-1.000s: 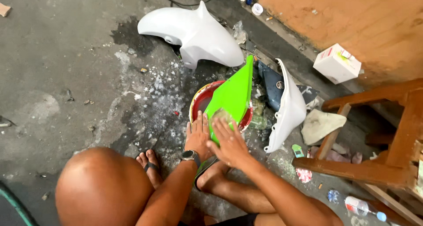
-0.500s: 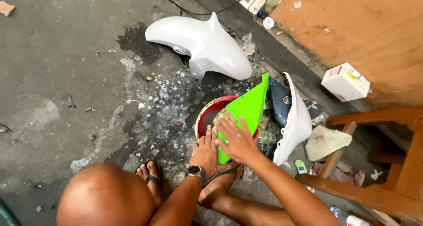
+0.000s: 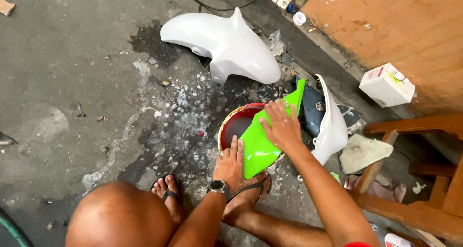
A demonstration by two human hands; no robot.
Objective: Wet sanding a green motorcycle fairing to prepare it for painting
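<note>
The right hand [image 3: 282,126] lay flat, fingers spread wide, on the upper face of the green panel [image 3: 263,141], pressing rather than gripping; something pale seemed to sit under the fingertips, though I could not tell what. The left hand [image 3: 230,162] was laid against the panel's near left edge, fingers straight, steadying it. The panel leaned across a red-rimmed bucket [image 3: 236,124] on the wet concrete floor [image 3: 96,83], its tip pointing to the far right.

Judged from this pose, the step in hand was rubbing or wet-sanding the panel's face over the bucket. The next move would call for even strokes with the flat palm while the left hand kept the panel from sliding off the rim.

Farther off lay a white fender [image 3: 226,42], and just right of the bucket a second white panel [image 3: 333,129] over a dark one [image 3: 313,107]. A cloth [image 3: 364,150] and a wooden chair [image 3: 424,170] were to the right.
</note>
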